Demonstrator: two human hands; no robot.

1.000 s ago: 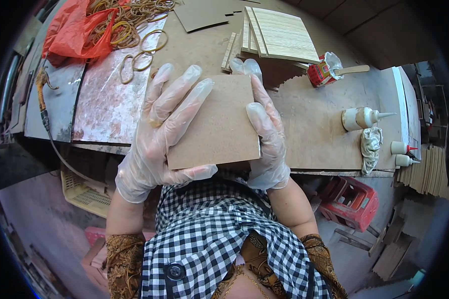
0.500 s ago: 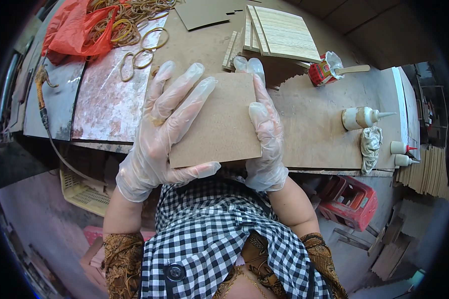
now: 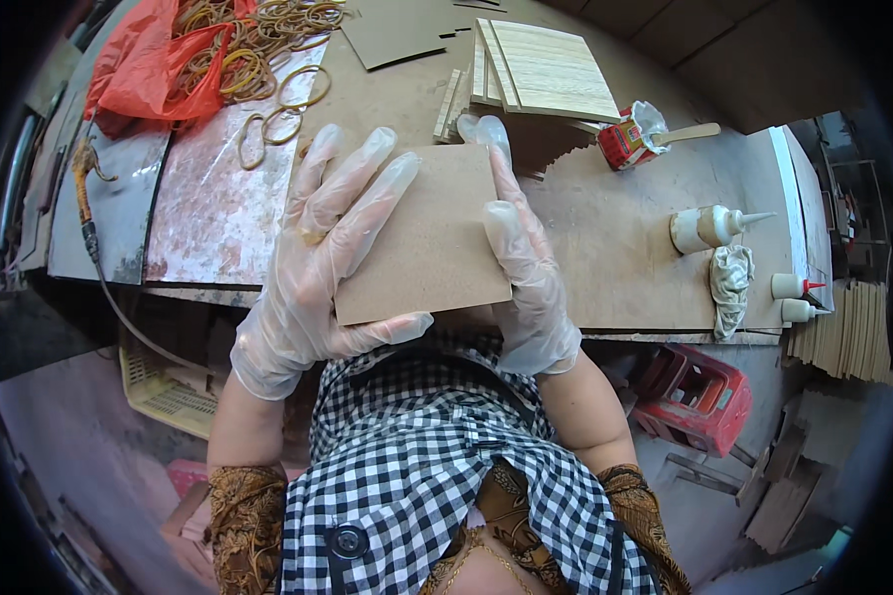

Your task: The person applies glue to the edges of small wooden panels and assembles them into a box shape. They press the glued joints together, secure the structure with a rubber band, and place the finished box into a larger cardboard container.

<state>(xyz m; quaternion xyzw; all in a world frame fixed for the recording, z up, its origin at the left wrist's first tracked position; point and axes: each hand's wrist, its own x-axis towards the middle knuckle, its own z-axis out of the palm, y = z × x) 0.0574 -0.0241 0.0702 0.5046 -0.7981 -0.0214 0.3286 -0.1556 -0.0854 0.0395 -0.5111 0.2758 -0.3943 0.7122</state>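
A flat, square brown fibreboard panel is held up over the table's near edge, its face toward me. My left hand, in a clear plastic glove, grips its left side, with the thumb along the near edge and the fingers stretched over the face and far corner. On the opposite edge, my right hand, also gloved, clasps the panel with its thumb at the rim. What lies beneath the panel is hidden. Just beyond the right fingertips, pale wooden panels stand stacked together.
Rubber bands and a red plastic bag lie far left. To the right are a red container with a wooden stick, a glue bottle and a crumpled cloth. A red plastic stool stands below the table.
My right hand's fingers have shifted slightly left along the panel's edge. The panel stays between both hands, and the view has moved a little.
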